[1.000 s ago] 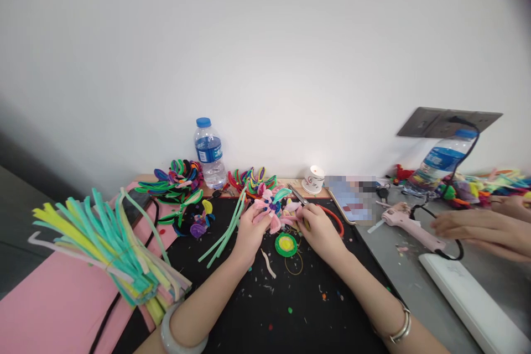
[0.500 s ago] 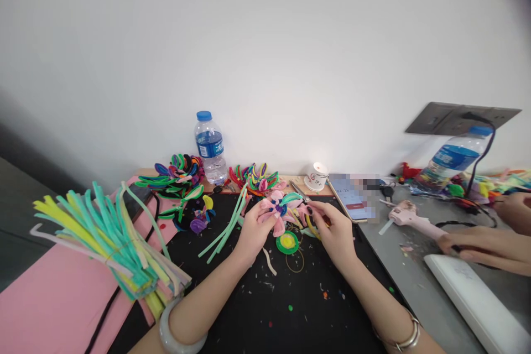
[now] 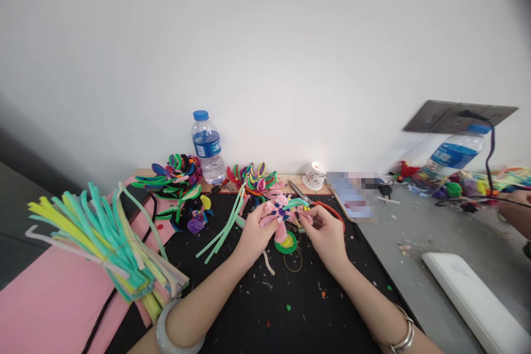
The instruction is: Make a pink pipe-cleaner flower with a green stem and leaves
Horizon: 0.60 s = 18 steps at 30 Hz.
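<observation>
My left hand (image 3: 258, 232) is closed on the left side of a pink pipe-cleaner flower (image 3: 281, 230) with a dark blue centre and a teal piece at its upper right. On the flower's right side, my right hand (image 3: 326, 232) pinches a pink petal between thumb and fingers. Just below the flower, a green and yellow pipe-cleaner disc (image 3: 286, 242) lies on the black mat (image 3: 249, 310). Beyond my right hand lie scissors (image 3: 299, 190), their orange-red handle partly hidden by my fingers.
Bundled pipe cleaners (image 3: 120, 254) lie at left on pink sheet material (image 3: 45, 304). Finished-looking colourful flowers (image 3: 176, 174), a water bottle (image 3: 207, 149), a paper cup (image 3: 314, 177) and a phone (image 3: 352, 202) line the wall. At right are a white box (image 3: 473, 298) and another person's hand (image 3: 516, 204).
My right hand has shifted slightly left, still pinching the flower, and more of the scissors' handle shows. The other person's hand and the pink glue gun have left the grey table at right.
</observation>
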Motion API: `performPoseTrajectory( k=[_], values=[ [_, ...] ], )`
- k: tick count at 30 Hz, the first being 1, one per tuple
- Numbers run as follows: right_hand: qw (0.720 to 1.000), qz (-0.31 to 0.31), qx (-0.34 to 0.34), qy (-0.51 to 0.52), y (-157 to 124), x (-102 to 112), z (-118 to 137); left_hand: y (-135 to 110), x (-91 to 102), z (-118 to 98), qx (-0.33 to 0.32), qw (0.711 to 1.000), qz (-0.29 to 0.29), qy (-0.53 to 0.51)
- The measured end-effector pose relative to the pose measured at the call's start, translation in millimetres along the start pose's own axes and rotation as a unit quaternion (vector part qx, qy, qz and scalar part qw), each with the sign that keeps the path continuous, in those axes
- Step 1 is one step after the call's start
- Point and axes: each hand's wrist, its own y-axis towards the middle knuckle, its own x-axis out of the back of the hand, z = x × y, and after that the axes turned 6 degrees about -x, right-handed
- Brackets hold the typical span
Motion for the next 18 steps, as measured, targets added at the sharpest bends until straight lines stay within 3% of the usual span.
performPoseTrajectory(
  k=[18],
  values=[
    [0.998,0.004,0.015,-0.058,0.6,0.4,-0.9,-1.2,-0.9,-1.3,0.006,1.000,-0.001,0.006]
  ],
)
